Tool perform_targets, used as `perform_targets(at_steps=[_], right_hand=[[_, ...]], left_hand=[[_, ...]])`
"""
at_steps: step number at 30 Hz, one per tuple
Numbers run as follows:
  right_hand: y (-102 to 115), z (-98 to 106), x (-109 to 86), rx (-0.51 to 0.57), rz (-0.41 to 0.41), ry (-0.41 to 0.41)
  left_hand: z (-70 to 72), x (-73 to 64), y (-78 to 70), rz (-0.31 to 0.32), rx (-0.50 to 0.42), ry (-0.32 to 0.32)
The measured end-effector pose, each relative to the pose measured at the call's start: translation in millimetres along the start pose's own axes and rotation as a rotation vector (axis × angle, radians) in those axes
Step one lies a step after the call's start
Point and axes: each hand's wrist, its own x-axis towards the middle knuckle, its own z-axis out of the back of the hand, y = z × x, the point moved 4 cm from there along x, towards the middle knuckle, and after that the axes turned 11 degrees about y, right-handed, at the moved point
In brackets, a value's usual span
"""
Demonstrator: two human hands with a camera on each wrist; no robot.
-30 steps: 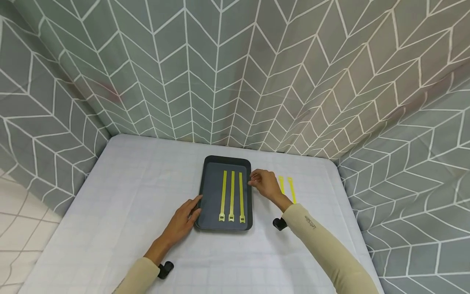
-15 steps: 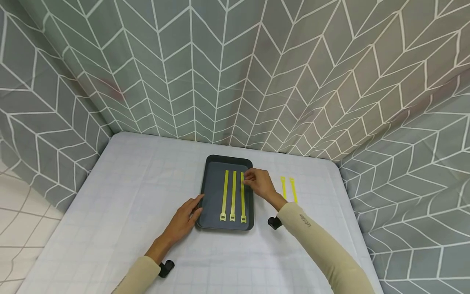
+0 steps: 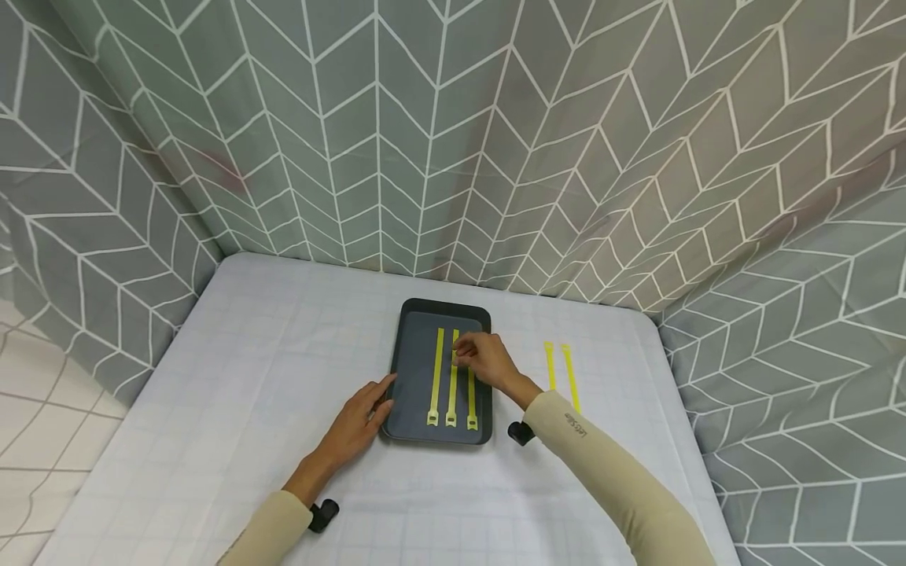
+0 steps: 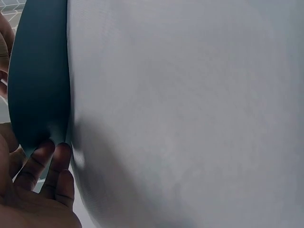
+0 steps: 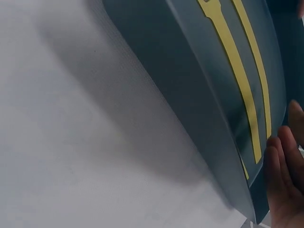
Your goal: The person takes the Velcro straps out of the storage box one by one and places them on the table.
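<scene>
Right hand: we see the grip bent, fingertips bunched near the thumb, over the middle strap in the dark tray. We can't tell whether it pinches that strap, presses it or hovers just above. In the right wrist view the fingertips sit by the straps' far ends, cut off at the frame edge; contact unclear there too.

Left hand: grip loose, fingers slightly bent and spread, fingertips touching the tray's left wall from outside. We can't make out the thumb's contact well; the left wrist view crops the hand and shows mostly white cloth.

Three yellow straps lie lengthwise in the tray, roughly parallel, slotted heads at the near end. We get the left strap in full. Fingers cover part of the middle one; the hand hides the upper part of the right strap.

Two more yellow straps, inner and outer, lie on the table to the right of the tray, heads at the far end. We lose the inner one's lower end behind the right sleeve.

Behind the table we see a grey chevron curtain.
</scene>
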Motion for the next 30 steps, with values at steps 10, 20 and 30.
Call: perform_targets(at_steps=[10, 20, 30], right_hand=[[8.1, -14.0, 6.9, -0.076, 0.093, 0.201], [13.4, -26.1, 16.6, -0.252, 0.259, 0.328], [20.1, -33.7, 23.0, -0.426, 0.391, 0.448]], left_hand=[[-1.6, 0.2, 2.1, -0.002, -0.003, 0.0], [0.2, 0.7, -1.0, -0.024, -0.008, -0.006], [0.4, 0.1, -0.5, -0.002, -0.014, -0.003]])
